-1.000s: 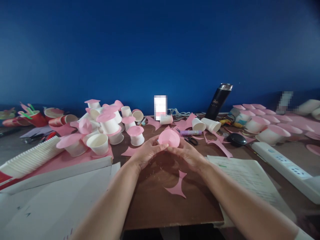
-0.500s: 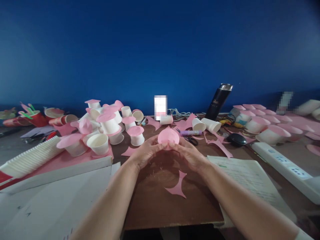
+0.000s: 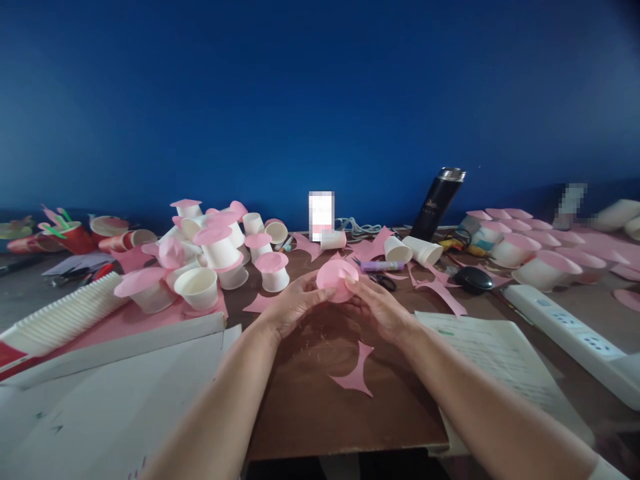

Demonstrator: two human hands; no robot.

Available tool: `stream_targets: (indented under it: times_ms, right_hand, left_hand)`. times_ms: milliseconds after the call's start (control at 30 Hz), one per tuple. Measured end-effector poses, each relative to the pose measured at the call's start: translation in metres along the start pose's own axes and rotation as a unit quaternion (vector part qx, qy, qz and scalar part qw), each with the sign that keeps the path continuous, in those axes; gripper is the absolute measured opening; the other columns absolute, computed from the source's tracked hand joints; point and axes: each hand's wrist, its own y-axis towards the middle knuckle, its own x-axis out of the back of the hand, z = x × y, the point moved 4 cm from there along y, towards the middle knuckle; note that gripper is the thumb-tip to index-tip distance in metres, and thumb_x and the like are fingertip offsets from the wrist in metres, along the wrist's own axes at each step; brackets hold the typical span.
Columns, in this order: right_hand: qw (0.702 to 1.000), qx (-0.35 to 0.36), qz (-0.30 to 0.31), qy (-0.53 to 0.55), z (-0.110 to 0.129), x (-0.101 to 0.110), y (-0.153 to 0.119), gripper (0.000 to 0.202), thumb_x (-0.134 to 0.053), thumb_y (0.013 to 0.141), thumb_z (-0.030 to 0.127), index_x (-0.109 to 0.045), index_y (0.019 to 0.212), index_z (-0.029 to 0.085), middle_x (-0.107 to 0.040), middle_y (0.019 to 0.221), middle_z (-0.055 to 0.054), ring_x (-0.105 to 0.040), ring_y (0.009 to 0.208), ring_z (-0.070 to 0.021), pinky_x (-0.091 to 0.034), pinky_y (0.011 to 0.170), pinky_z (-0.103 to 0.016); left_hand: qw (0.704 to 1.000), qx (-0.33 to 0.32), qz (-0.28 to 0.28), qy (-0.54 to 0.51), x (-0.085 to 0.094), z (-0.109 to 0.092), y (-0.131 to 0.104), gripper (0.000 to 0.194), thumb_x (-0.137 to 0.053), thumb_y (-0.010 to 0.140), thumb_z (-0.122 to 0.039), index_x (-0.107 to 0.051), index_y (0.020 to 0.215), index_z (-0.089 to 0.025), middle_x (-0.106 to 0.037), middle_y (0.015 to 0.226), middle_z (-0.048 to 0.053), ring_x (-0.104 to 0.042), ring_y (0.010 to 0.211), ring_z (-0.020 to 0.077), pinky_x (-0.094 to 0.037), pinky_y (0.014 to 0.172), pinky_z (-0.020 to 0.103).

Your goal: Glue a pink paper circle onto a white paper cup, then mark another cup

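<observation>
My left hand (image 3: 296, 304) and my right hand (image 3: 376, 305) meet at a round pink paper disc (image 3: 334, 277), held above the brown table. Both are closed on its near edge, the left thumb at the lower rim and the right thumb on its right side. Whether a cup sits under the disc is hidden. Below the hands lies a curved pink paper scrap (image 3: 359, 375). Just beyond the right hand are a purple tube or pen (image 3: 382, 266) and dark-handled scissors (image 3: 386, 283). Left of the left hand stands a white paper cup topped with pink paper (image 3: 274, 272).
Pink-topped cups pile at left (image 3: 216, 247) and group at right (image 3: 515, 247). A stack of nested cups (image 3: 70, 313) lies left. A black flask (image 3: 435, 203), mouse (image 3: 474, 279), power strip (image 3: 575, 340) and written sheets (image 3: 480, 347) are at right.
My right thumb has moved up and to the right over the pink disc. The disc's peaked top outline now looks rounder. The surrounding things have stayed put.
</observation>
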Motion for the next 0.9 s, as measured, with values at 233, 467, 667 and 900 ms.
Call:
stream_targets:
  times_ms: [233, 467, 667, 900]
  right_hand:
    - [1.000, -0.012, -0.022, 0.000, -0.005, 0.005, 0.001, 0.034, -0.071, 0.075, 0.046, -0.066, 0.101, 0.025, -0.070, 0.093, -0.002, -0.065, 0.082, -0.0160, -0.052, 0.075, -0.029]
    - [1.000, -0.002, -0.010, -0.001, -0.011, 0.007, 0.005, 0.035, -0.066, 0.077, 0.050, -0.066, 0.101, 0.024, -0.070, 0.096, -0.004, -0.065, 0.086, -0.0187, -0.051, 0.076, -0.031]
    - [1.000, -0.012, -0.009, -0.005, -0.009, 0.006, 0.005, 0.036, -0.065, 0.078, 0.050, -0.066, 0.102, 0.024, -0.071, 0.097, -0.005, -0.066, 0.087, -0.0199, -0.051, 0.077, -0.031]
    - [0.999, -0.011, -0.031, 0.007, -0.008, 0.009, 0.006, 0.034, -0.067, 0.077, 0.048, -0.066, 0.101, 0.025, -0.071, 0.096, -0.002, -0.066, 0.087, -0.0187, -0.052, 0.079, -0.030]
  left_hand:
    - [1.000, -0.007, 0.003, 0.014, 0.000, 0.000, 0.000, 0.058, -0.076, 0.070, -0.033, -0.059, 0.124, -0.020, -0.066, 0.111, 0.011, -0.059, 0.103, 0.0241, -0.039, 0.095, 0.039]
    - [1.000, 0.004, 0.012, 0.018, 0.001, 0.006, 0.002, 0.060, -0.074, 0.071, -0.033, -0.056, 0.127, -0.020, -0.067, 0.108, 0.011, -0.061, 0.099, 0.0233, -0.040, 0.094, 0.038]
    - [1.000, 0.010, 0.008, 0.024, 0.003, 0.008, 0.002, 0.060, -0.074, 0.072, -0.035, -0.057, 0.127, -0.020, -0.068, 0.106, 0.010, -0.061, 0.096, 0.0223, -0.041, 0.091, 0.037]
    - [1.000, 0.027, 0.009, 0.002, -0.002, 0.002, 0.000, 0.046, -0.065, 0.079, -0.042, -0.063, 0.119, -0.021, -0.066, 0.111, 0.010, -0.060, 0.100, 0.0227, -0.043, 0.089, 0.035]
